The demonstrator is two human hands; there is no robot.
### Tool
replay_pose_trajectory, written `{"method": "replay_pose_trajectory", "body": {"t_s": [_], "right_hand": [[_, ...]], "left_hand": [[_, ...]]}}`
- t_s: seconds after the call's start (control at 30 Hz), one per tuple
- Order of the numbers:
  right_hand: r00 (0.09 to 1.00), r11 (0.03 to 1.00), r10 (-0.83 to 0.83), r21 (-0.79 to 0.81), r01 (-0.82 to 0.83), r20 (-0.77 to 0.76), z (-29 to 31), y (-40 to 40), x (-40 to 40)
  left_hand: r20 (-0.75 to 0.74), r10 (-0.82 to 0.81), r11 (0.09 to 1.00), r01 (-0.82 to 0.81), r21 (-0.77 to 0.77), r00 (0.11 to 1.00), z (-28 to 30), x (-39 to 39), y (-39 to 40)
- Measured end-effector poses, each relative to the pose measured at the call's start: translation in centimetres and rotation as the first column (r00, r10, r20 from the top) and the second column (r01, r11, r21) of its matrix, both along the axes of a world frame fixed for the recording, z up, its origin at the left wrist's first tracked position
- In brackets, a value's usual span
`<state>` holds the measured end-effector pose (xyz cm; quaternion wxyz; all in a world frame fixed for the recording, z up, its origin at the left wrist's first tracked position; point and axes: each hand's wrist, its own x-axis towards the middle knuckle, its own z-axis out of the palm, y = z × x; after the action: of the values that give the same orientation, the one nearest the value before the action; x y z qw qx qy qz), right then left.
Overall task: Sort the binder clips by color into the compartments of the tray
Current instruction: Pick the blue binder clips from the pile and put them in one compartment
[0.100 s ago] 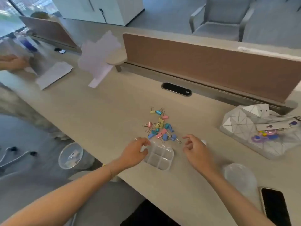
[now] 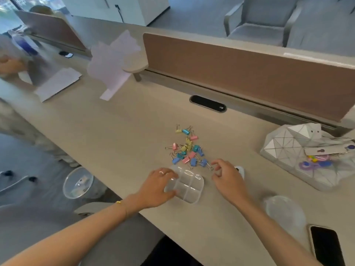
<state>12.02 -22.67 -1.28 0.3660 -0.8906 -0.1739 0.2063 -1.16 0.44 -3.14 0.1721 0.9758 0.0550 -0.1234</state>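
Note:
A clear plastic tray [image 2: 189, 187] with several compartments lies on the desk near its front edge; its compartments look bare. My left hand [image 2: 156, 186] grips the tray's left side. Just beyond the tray is a loose pile of binder clips [image 2: 189, 148] in pink, yellow, blue and teal. My right hand [image 2: 228, 179] hovers to the right of the tray, fingers curled and apart, holding nothing, its fingertips close to the nearest blue clips.
A white geometric bag [image 2: 299, 148] with colourful items lies at the right. A clear lid [image 2: 284, 212] and a black phone [image 2: 326, 246] sit front right. A brown divider panel [image 2: 249, 73] runs behind. Another person's hand [image 2: 9, 67] and papers [image 2: 57, 83] are far left.
Both hands have shifted only slightly; my left hand stays on the tray and my right fingers have edged toward the clips.

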Motion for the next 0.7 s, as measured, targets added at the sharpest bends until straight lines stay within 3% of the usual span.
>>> {"method": "replay_pose_trajectory", "body": {"t_s": [0.1, 0.23, 0.47, 0.7], "right_hand": [[0.99, 0.982, 0.139, -0.133, -0.134, 0.033, -2.0, 1.4, 1.4], [0.928, 0.894, 0.352, -0.338, -0.295, 0.121, -5.3, 3.0, 5.3], [0.824, 0.773, 0.534, -0.505, -0.384, 0.191, -9.2, 5.3, 8.1], [0.741, 0.691, 0.637, -0.584, -0.427, 0.213, -9.6, 6.7, 7.9]], "left_hand": [[-0.114, -0.201, 0.96, 0.219, 0.175, 0.973, -2.9, -0.6, 0.7], [-0.005, -0.294, 0.93, 0.287, 0.231, 0.956, -6.6, 0.3, 2.1], [0.252, -0.299, 0.954, 0.28, 0.109, 0.92, -10.2, 2.3, 3.8], [0.444, -0.188, 0.909, 0.326, -0.26, 0.876, -13.1, 1.8, 6.2]]}}
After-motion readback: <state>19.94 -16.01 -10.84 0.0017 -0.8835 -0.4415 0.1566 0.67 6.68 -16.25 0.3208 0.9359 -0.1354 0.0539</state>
